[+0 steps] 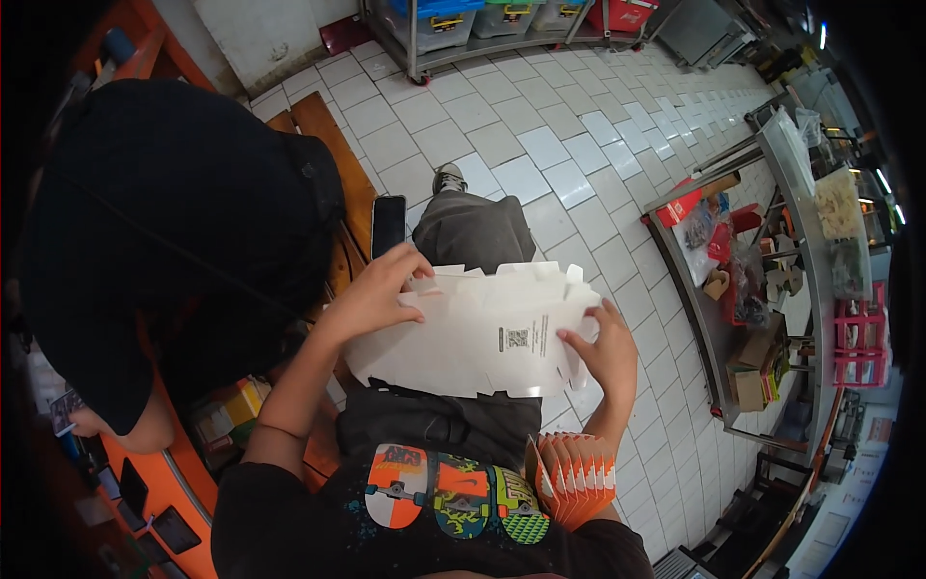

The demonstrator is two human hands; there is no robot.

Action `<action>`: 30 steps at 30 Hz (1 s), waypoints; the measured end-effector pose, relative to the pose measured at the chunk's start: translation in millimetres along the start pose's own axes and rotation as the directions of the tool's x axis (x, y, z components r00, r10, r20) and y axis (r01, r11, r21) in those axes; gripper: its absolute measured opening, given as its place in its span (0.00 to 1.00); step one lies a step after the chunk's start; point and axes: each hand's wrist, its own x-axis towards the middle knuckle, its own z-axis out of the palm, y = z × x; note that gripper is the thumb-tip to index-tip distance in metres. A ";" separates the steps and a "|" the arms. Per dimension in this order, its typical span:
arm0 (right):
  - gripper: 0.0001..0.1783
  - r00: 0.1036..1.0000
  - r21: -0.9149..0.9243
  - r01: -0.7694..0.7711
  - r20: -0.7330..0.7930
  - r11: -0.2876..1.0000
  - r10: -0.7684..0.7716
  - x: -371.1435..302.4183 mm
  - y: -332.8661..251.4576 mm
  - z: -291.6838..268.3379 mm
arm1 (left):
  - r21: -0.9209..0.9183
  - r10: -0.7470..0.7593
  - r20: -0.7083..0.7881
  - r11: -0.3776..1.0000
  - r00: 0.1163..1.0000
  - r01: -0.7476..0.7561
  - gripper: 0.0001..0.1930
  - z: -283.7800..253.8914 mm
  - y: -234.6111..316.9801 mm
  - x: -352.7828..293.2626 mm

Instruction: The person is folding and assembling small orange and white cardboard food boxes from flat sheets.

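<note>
At ctr of frame, a white carton point(473, 333) w/ tabbed edges sits under L hand point(379, 291), half-open w/ thumb & fingertips apart nr its upper-L edge, while R hand point(610, 355) grips its R edge; phone point(389, 227) above-L, orange stack point(576, 478) lower R.

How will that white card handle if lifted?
The card looks thin, so it's probably light. It lies nearly flat between left hand and right hand, so likely fairly stiff. Its cut flaps may bend or snag.
</note>
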 end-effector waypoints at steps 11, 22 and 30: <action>0.22 0.854 0.096 0.449 -0.337 0.888 -0.395 17.8 -25.9 19.9 | 0.309 0.252 -0.192 0.933 0.948 -0.186 0.09 42.7 -4.6 -8.7; 0.13 0.787 -0.079 0.526 -0.331 0.847 -0.520 12.2 -47.8 15.6 | 0.581 0.549 0.078 0.653 0.832 -0.486 0.02 34.2 9.2 -7.6; 0.08 0.871 0.375 0.492 -0.211 0.786 -0.444 23.2 -51.6 5.4 | 0.617 0.577 0.048 0.624 0.815 -0.478 0.02 45.7 14.8 6.6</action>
